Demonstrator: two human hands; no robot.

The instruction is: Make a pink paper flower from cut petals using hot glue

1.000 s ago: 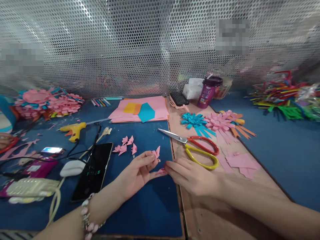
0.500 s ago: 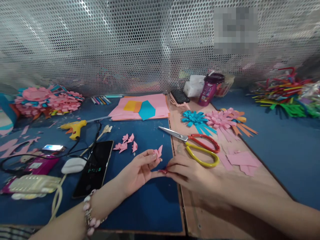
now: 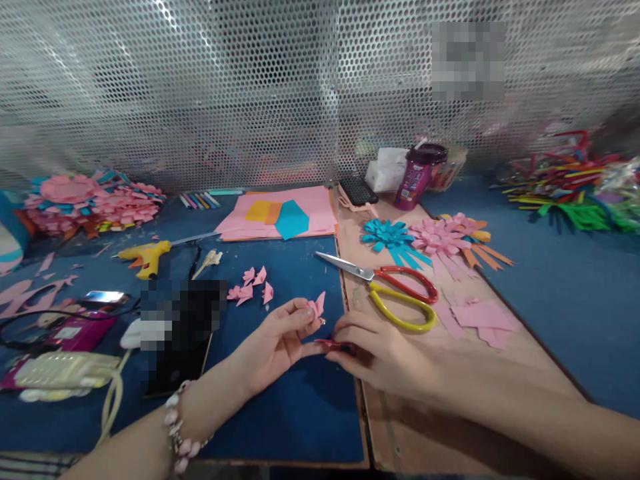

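Observation:
My left hand is closed, pinching a small folded pink paper piece between thumb and fingers. One of its lower fingers reaches across to my right hand. My right hand is also closed, its fingertips on a second small pink paper piece, partly hidden by the fingers. Several loose folded pink paper pieces lie on the blue mat to the left of my left hand. Just beyond my right hand rest scissors with one red and one yellow handle, blades pointing left.
A phone and a yellow glue gun with cables lie left. Coloured paper sheets are stacked at the back. Paper flowers and pink scraps lie right. A purple cup stands before the perforated metal wall.
The fingers of my right hand have shifted slightly around the lower pink piece, with the thumb lower. My left hand keeps its grip. The view has moved a little.

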